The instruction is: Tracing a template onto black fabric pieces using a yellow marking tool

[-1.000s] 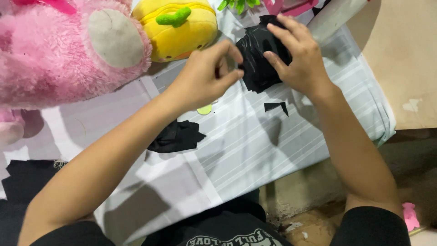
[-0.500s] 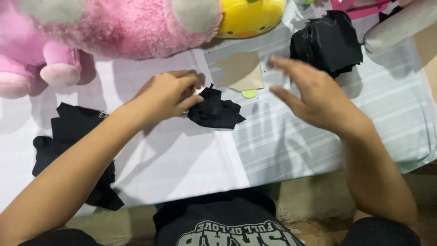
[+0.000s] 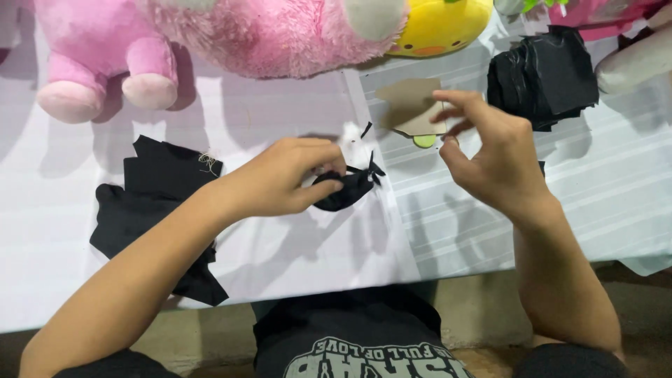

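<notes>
While the left hand point(image 3: 280, 178) pinches a black fabric scrap point(image 3: 348, 190) at frame centre, the right hand point(image 3: 493, 157) hovers with fingers point(image 3: 458, 101) open; pink plush toy point(image 3: 231, 35) upper left, black fabric stack point(image 3: 542, 77) upper right.

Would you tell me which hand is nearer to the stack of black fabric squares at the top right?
Right. The right hand hovers just left of the stack; the left hand pinches a small black piece farther left.

Bare white tablecloth point(image 3: 294, 252) lies open between the two forearms and toward the near edge. The far side is blocked by a fluffy pink plush toy point(image 3: 231, 35), a yellow plush toy point(image 3: 441, 24) and a stack of black fabric pieces point(image 3: 542, 73); loose black cloth scraps point(image 3: 150, 210) crowd the left.
</notes>
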